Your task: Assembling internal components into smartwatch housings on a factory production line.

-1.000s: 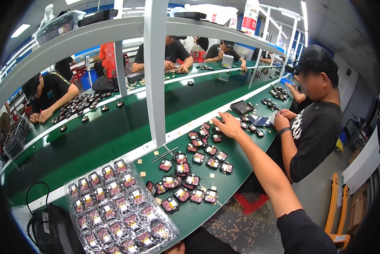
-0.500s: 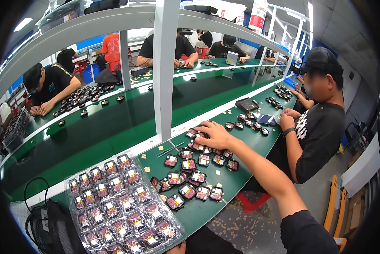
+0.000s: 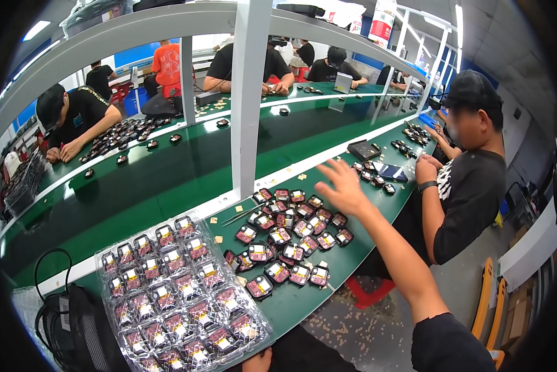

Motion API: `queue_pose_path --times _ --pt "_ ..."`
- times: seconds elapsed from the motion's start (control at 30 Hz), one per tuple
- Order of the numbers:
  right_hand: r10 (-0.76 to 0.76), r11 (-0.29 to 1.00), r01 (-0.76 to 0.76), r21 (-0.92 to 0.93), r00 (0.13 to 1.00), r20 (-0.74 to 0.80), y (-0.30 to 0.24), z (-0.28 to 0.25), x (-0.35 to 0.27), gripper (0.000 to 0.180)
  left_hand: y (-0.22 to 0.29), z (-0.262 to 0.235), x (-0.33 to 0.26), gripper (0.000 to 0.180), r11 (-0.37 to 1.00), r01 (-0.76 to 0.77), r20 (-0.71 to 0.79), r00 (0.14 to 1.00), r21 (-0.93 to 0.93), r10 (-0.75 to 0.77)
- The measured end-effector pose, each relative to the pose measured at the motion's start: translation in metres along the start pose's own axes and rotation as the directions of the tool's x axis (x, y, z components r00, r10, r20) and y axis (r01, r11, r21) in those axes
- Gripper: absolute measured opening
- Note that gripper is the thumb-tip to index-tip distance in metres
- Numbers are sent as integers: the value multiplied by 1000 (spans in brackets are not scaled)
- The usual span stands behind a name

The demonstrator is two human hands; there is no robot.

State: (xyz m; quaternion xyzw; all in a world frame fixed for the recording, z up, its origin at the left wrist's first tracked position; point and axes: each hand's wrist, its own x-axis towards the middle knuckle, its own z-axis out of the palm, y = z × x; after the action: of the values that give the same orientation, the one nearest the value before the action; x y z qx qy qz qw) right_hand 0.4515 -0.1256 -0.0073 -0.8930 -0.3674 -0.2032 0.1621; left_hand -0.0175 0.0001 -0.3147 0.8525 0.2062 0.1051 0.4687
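Observation:
My right hand (image 3: 347, 189) is open, its fingers spread, held above the green bench just right of a pile of small electronic modules (image 3: 303, 229). Nothing is in it. Each module has a black frame, a dark red face and a white label. My left hand (image 3: 260, 361) shows only in part at the lower edge, by the near corner of a clear plastic tray (image 3: 265, 322); its fingers are mostly hidden. Rows of similar modules (image 3: 165, 297) sit in the tray's pockets. Left of the pile lies a pair of tweezers (image 3: 240, 215).
A white post (image 3: 246, 105) rises behind the pile beside a green conveyor belt (image 3: 185, 170). A dark bag with a cable (image 3: 83, 322) stands left of the tray. At right, a co-worker (image 3: 471, 167) sits by more modules and a black box (image 3: 363, 150).
My right hand has lifted off the far side of the pile and moved right, its fingers spreading. More of the modules show now, and those near the co-worker are partly covered by my hand.

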Motion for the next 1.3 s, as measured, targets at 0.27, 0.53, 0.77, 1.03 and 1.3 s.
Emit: queue_pose_path --times 0.27,0.53,0.77,1.03,1.3 --pt "57 986 -99 132 956 289 37 12 -38 64 7 -4 1 31 1000 28 7 1000 -13 -28" --pt "173 950 -225 216 957 235 -67 1 -83 74 12 -4 3 33 999 28 8 1000 32 -28" --pt "171 964 -210 163 958 229 -114 -1 -90 82 16 -4 7 23 1000 26 -4 1000 -7 -26" --pt "38 951 -5 308 994 -102 -99 -9 -48 62 -5 3 6 27 990 106 90 991 -89 -98" --pt "-303 939 234 252 909 287 -176 15 39 26 8 1 3 27 996 25 52 998 -86 -21"
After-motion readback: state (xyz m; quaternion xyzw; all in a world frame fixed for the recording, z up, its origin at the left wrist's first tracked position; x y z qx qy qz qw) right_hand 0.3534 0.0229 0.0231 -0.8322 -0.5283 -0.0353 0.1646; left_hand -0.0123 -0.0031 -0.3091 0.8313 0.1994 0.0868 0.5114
